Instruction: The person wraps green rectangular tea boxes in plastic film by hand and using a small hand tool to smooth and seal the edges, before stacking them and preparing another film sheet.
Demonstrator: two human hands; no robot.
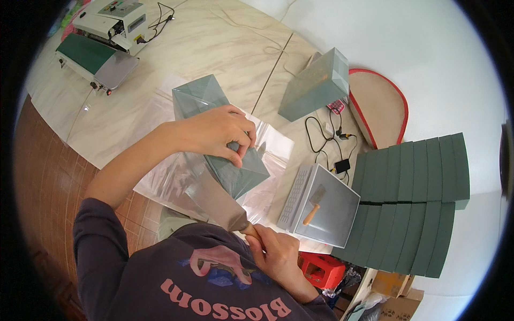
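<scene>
A green foam-like block [200, 89] wrapped in clear plastic film lies on the table in front of me. My left hand [225, 134] rests across its top, with fingers and thumb curled at the near part. In my right hand [277, 248] is the wooden handle of a wide-bladed metal scraper [219, 196]. The scraper's blade lies along the block's near-left side; I cannot tell whether it touches. Folded film forms triangles at the block's near end. Sheets of clear plastic film [164, 176] spread around and under the block.
A sealing machine [116, 28] stands far left. A wrapped green block [315, 86] stands upright behind black cables [321, 138]. At right, a hot-plate-like box [333, 208] bears a small wooden-handled scraper [315, 204]. Green blocks [409, 204] are stacked beside it. A red plastic stool [321, 269] sits below.
</scene>
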